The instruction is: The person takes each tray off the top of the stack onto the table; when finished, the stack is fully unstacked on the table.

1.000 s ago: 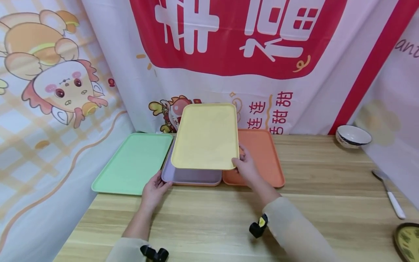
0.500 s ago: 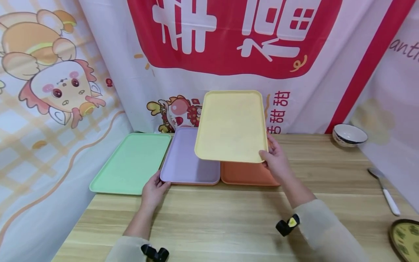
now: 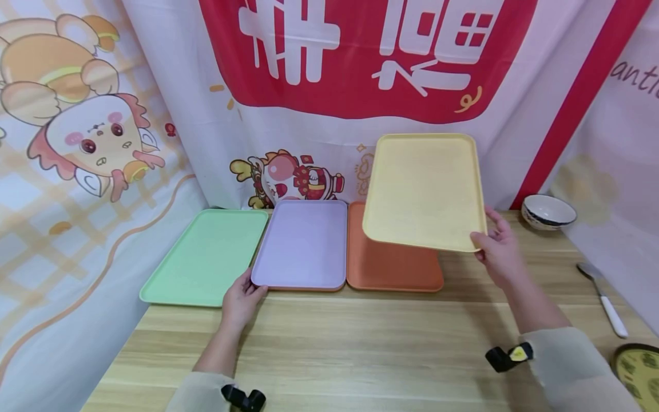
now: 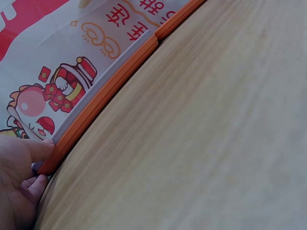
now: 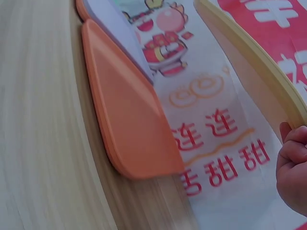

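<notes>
In the head view my right hand (image 3: 501, 249) grips a yellow tray (image 3: 424, 191) by its near right corner, thumb on top and fingers beneath. The tray is held in the air over the far part of an orange tray (image 3: 393, 269). Left of that lies a purple tray (image 3: 304, 243), stacked on another orange tray (image 4: 103, 98) whose side shows in the left wrist view. My left hand (image 3: 239, 300) holds the near left corner of this stack, thumb at the purple rim and fingers curled at the side. A green tray (image 3: 206, 257) lies at the far left.
A white bowl (image 3: 548, 212) stands at the back right of the wooden table (image 3: 350, 349). Nearer lies a spoon (image 3: 607, 303) with a white handle. A dark-rimmed, yellow patterned dish (image 3: 640, 372) is cut off at the right edge. Printed cloth (image 3: 288, 131) hangs behind the trays.
My right hand has carried the yellow tray rightward and slightly up, from over the purple tray to over the orange one. The purple tray is now uncovered. My left hand stays at its corner.
</notes>
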Action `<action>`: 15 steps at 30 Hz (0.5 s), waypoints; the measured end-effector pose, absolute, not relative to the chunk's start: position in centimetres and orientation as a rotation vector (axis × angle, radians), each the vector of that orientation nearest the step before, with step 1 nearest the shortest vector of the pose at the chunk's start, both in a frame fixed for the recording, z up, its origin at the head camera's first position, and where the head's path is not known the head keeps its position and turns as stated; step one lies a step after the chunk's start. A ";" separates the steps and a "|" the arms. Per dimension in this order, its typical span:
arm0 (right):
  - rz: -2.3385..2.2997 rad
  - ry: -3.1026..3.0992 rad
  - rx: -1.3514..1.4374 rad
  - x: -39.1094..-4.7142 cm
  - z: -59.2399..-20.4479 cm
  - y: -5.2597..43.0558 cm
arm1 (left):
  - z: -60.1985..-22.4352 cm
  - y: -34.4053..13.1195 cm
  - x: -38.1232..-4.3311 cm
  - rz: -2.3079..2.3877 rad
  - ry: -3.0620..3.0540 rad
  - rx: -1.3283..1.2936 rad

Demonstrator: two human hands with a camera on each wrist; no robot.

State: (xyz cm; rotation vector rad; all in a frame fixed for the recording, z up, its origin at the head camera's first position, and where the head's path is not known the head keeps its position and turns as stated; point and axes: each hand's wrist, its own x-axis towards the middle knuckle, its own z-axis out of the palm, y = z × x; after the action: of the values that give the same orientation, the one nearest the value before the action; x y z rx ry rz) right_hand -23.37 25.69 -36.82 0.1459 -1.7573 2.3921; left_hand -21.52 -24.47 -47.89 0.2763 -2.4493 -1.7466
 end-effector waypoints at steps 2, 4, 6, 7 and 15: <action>2.404 -1.710 0.159 -23.0 -36.8 27.1 | -47.8 -24.5 -21.5 -1.749 -2.451 0.271; 2.419 -1.670 0.166 -22.7 -36.8 28.6 | -47.8 -24.5 -21.5 -1.750 -2.452 0.268; 2.422 -1.661 0.151 -22.4 -36.7 30.0 | -47.8 -24.5 -21.6 -1.759 -2.449 0.263; 2.417 -1.675 0.135 -22.2 -36.7 30.8 | -47.7 -24.5 -21.6 -1.763 -2.447 0.259; 2.379 -1.777 -0.008 -20.9 -36.8 36.3 | -47.7 -24.3 -21.7 -1.765 -2.428 0.262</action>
State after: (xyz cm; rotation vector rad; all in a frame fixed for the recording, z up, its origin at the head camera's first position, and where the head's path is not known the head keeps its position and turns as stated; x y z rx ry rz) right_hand -20.94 36.27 -36.84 -0.0084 -1.7765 2.3786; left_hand -21.74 -24.32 -47.71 0.2618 -2.4280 -1.7645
